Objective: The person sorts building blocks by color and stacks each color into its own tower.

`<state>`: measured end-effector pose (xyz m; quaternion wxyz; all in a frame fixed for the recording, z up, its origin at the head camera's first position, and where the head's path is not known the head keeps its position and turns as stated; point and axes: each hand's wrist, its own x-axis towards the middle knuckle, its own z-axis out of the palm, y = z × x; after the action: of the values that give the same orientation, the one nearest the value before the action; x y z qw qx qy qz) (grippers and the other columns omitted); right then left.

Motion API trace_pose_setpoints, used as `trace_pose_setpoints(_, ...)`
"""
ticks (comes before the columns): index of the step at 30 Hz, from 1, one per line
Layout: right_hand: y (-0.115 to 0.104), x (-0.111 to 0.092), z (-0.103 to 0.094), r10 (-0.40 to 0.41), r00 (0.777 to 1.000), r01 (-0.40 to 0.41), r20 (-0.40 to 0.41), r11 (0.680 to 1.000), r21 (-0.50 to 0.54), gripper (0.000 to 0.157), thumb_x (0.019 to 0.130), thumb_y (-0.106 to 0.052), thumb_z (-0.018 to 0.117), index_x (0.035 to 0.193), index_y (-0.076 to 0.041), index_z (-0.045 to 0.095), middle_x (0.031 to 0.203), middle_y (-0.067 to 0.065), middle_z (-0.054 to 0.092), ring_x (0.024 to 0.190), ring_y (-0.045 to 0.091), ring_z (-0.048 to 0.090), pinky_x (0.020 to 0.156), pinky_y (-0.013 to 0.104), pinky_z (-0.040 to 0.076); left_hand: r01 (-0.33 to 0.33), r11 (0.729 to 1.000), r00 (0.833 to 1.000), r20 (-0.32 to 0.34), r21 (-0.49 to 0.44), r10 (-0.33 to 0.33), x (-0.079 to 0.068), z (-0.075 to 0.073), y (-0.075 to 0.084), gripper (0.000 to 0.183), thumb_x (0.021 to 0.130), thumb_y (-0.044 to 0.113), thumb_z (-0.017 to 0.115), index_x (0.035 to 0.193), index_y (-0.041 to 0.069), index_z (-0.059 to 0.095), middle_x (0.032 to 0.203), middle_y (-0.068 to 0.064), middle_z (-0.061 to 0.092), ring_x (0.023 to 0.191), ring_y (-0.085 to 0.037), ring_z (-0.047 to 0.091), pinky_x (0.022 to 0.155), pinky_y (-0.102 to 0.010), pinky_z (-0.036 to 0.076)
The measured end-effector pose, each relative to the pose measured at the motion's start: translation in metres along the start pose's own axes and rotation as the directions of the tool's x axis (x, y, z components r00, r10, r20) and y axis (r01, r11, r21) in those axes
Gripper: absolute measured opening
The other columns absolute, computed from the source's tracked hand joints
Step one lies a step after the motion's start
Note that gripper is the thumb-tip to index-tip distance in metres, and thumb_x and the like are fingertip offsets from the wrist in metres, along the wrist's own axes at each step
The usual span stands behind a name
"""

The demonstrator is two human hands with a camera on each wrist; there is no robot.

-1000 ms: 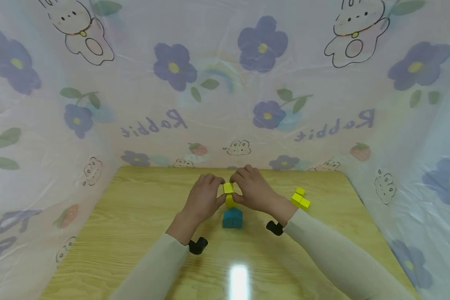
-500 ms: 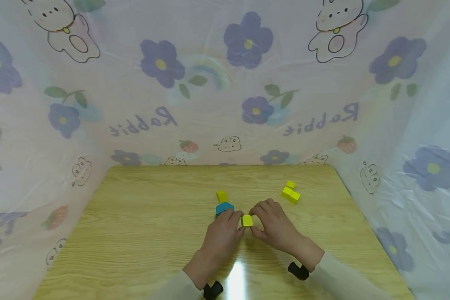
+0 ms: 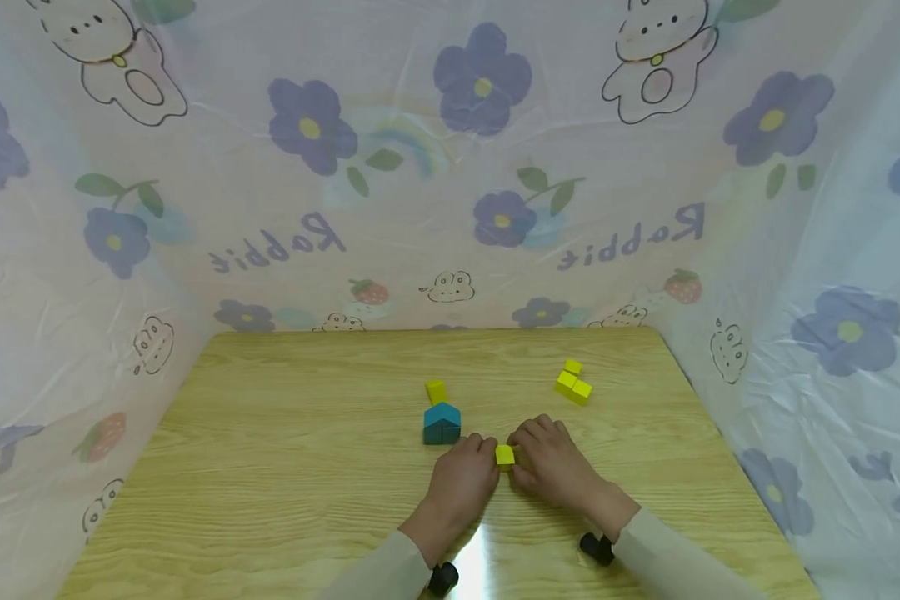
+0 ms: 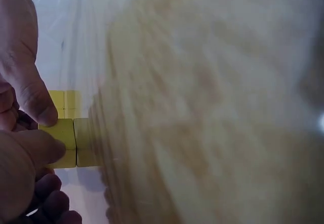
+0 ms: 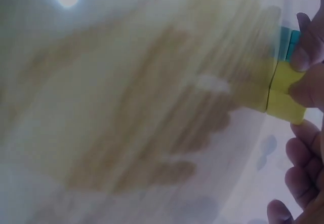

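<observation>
A small yellow block (image 3: 505, 456) stands on the wooden table between my two hands. My left hand (image 3: 463, 482) pinches it from the left and my right hand (image 3: 555, 469) from the right. In the left wrist view, a thumb lies over the yellow block (image 4: 59, 133), and its base meets the glossy tabletop. The right wrist view also shows the yellow block (image 5: 289, 102) at the table surface; a seam or edge crosses it. Just left and behind stands a teal house-shaped block piece (image 3: 442, 425), with another yellow block (image 3: 436, 391) behind it.
Several yellow blocks (image 3: 573, 382) sit together at the back right of the table (image 3: 285, 467). Patterned plastic sheeting (image 3: 390, 192) rises behind the table and along both sides. A black wrist-mounted piece (image 3: 597, 548) hangs beneath the right wrist.
Both hands have brought the yellow block from behind the teal piece toward me and to the right, down to the table. The teal piece and the yellow block behind it are now uncovered.
</observation>
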<state>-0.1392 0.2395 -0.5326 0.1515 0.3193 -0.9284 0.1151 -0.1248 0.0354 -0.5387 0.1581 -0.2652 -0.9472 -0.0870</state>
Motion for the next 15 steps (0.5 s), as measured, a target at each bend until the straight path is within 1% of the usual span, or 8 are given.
trace_pose_setpoints(4, 0.005, 0.000, 0.001, -0.022, 1.000, 0.022, -0.001, 1.000, -0.010, 0.031, 0.085, -0.023, 0.083, 0.111, -0.012, 0.070, 0.111, -0.002, 0.066, 0.099, 0.017, 0.051, 0.080, 0.035, 0.038, -0.052, 0.994, 0.999, 0.014, 0.093, 0.051, 0.004, 0.000, 0.000, 0.020, 0.097, 0.027, 0.075, 0.107, 0.011, 0.070, 0.087, 0.001, 0.060, 0.073, -0.013, 0.051, 0.060, -0.021, 0.047)
trace_pose_setpoints(8, 0.009, 0.000, 0.002, -0.039, 0.999, 0.039, -0.005, 0.999, -0.018, 0.031, 0.084, -0.023, 0.082, 0.110, -0.013, 0.069, 0.109, -0.002, 0.066, 0.099, 0.018, 0.051, 0.081, 0.035, 0.039, -0.101, 0.977, 0.995, 0.024, 0.185, 0.099, 0.007, 0.001, 0.001, 0.021, 0.095, 0.030, 0.076, 0.100, 0.012, 0.066, 0.085, 0.000, 0.056, 0.073, -0.015, 0.048, 0.061, -0.025, 0.043)
trace_pose_setpoints(10, 0.010, 0.000, 0.002, -0.043, 0.999, 0.043, -0.007, 0.999, -0.018, 0.031, 0.083, -0.023, 0.082, 0.109, -0.013, 0.069, 0.109, -0.003, 0.066, 0.099, 0.018, 0.051, 0.081, 0.036, 0.039, -0.114, 0.969, 0.993, 0.023, 0.217, 0.112, 0.008, 0.003, 0.001, 0.021, 0.095, 0.031, 0.075, 0.098, 0.012, 0.065, 0.085, 0.000, 0.055, 0.074, -0.016, 0.047, 0.061, -0.026, 0.040)
trace_pose_setpoints(13, 0.012, 0.000, 0.002, -0.042, 0.999, 0.042, 0.001, 0.999, -0.006, 0.030, 0.083, -0.023, 0.081, 0.109, -0.014, 0.069, 0.109, -0.003, 0.065, 0.099, 0.019, 0.051, 0.083, 0.036, 0.040, -0.127, 0.959, 0.992, 0.019, 0.255, 0.126, 0.009, 0.004, 0.002, 0.019, 0.095, 0.030, 0.072, 0.095, 0.014, 0.063, 0.084, 0.000, 0.051, 0.075, -0.016, 0.045, 0.061, -0.024, 0.032)
trace_pose_setpoints(15, 0.013, 0.000, 0.002, -0.037, 0.999, 0.037, 0.009, 0.999, -0.003, 0.030, 0.083, -0.024, 0.081, 0.110, -0.015, 0.069, 0.110, -0.003, 0.065, 0.100, 0.018, 0.051, 0.083, 0.036, 0.040, -0.130, 0.954, 0.991, 0.003, 0.271, 0.134, 0.009, 0.005, 0.001, 0.019, 0.095, 0.031, 0.071, 0.093, 0.015, 0.061, 0.083, 0.001, 0.050, 0.075, -0.015, 0.042, 0.061, -0.024, 0.025)
